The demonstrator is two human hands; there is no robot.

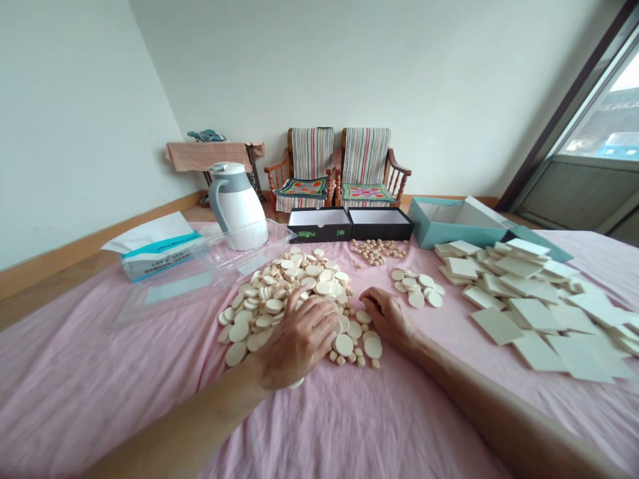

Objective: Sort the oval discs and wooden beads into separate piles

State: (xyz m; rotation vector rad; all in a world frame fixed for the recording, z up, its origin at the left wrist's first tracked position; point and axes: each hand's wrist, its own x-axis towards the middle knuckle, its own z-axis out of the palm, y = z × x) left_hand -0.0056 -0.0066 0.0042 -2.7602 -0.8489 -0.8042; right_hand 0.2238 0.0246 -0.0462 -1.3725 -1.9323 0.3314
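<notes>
A mixed heap of pale wooden discs (273, 306) and small wooden beads (360, 361) lies in the middle of the pink cloth. My left hand (304, 336) rests on the heap's near side, index finger stretched out and apart, the other fingers bent down over the discs. At the heap's right edge, my right hand (388, 318) has its fingers curled together; whatever they may hold is hidden. Just beyond that hand is a small separate group of discs (418, 287). Farther back, a group of beads (378, 251) lies before the black boxes.
Square wooden tiles (536, 313) are piled on the right. Behind stand two black boxes (319, 231) and a teal box (456, 226). To the left are a clear plastic container (170, 289), a white-and-grey jug (242, 209) and a tissue pack (160, 253).
</notes>
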